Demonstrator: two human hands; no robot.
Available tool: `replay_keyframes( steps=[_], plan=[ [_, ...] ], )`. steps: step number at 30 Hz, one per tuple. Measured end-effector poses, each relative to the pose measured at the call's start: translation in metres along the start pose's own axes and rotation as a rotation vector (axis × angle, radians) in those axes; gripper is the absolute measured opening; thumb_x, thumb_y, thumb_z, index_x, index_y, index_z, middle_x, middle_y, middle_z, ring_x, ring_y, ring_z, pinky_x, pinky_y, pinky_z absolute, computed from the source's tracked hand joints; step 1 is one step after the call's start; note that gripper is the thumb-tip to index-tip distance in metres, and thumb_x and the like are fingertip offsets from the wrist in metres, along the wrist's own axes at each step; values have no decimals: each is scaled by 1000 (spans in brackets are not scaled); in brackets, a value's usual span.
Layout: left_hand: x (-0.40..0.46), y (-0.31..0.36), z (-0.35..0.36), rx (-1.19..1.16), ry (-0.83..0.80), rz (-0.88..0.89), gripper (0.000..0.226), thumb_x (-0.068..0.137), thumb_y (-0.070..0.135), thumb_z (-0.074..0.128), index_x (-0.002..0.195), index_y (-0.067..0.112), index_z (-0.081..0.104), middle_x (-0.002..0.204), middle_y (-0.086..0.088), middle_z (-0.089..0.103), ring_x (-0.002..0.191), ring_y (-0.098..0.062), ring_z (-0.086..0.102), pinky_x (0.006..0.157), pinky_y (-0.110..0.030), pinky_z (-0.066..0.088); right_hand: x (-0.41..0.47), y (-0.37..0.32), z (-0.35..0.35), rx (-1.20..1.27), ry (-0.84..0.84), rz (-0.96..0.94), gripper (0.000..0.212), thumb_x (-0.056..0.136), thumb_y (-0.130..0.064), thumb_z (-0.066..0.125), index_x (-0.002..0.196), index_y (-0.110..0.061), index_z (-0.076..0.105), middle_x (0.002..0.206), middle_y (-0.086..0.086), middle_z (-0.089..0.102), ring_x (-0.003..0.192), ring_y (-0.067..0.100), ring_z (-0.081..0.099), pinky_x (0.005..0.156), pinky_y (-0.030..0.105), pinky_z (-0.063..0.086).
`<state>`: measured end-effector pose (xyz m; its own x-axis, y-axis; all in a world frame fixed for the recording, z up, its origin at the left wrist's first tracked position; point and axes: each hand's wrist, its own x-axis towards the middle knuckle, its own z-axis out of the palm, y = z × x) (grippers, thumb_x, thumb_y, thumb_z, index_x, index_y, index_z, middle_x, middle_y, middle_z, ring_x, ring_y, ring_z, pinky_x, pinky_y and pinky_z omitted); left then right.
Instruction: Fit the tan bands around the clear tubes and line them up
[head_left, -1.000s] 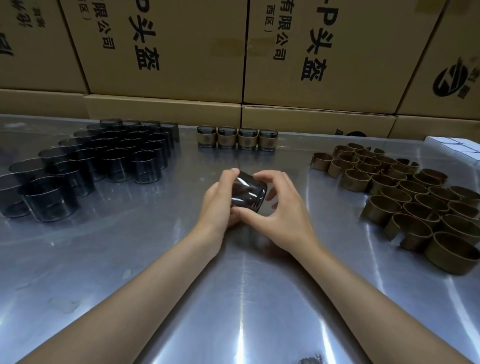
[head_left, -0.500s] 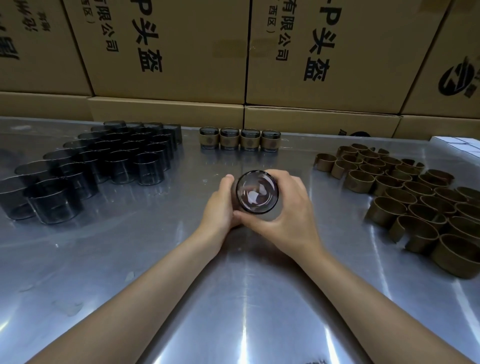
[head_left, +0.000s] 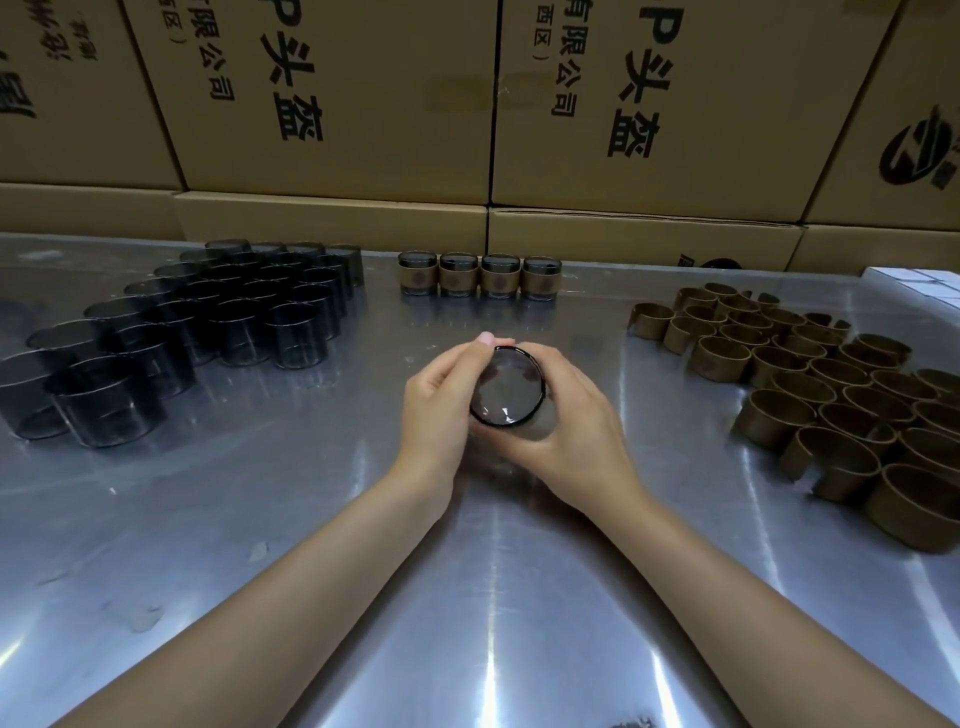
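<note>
Hands (head_left: 441, 410) (head_left: 576, 431) around clear tube (head_left: 506, 387)

The tubes (head_left: 171, 332) at the left of the frame are showing smoky dark grey. The bands (head_left: 810, 384) at the right are showing plain tan. The cartons (head_left: 337, 93) across the top are showing brown with black characters. The table (head_left: 467, 597) is gleaming silver with white streaks.

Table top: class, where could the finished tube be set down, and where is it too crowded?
Bare table lies right of the four banded tubes, before the loose bands. More lies between the forearms. Crowded: clear tubes far left, bands far right.
</note>
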<state>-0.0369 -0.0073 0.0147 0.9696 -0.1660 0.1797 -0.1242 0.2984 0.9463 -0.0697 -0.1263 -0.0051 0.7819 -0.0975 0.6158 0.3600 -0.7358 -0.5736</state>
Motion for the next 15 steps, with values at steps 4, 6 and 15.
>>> replay_keyframes(
  steps=[4,6,15],
  plan=[
    [-1,0,2,-5,51,-32,18,87,28,69,70,22,67,74,2,65,75,-13,62,77,-33,50,-2,-3,0,-70,-37,-38,66,68,-41,80,128,-34,52,121,-18,59,112,4,54,87,27,49],
    [-2,-1,3,64,39,37,14,84,27,72,73,22,64,71,10,65,72,-6,62,71,-24,49,-2,-5,-1,-70,-30,-26,64,65,-47,76,124,-35,54,116,-19,61,108,4,55,81,26,49],
    [-7,-2,7,380,-36,306,34,70,13,85,96,19,65,90,10,69,90,-7,66,82,-21,51,0,-3,-3,-6,11,127,57,57,-38,70,114,-38,61,103,-17,70,94,10,64,79,35,53]
  ],
)
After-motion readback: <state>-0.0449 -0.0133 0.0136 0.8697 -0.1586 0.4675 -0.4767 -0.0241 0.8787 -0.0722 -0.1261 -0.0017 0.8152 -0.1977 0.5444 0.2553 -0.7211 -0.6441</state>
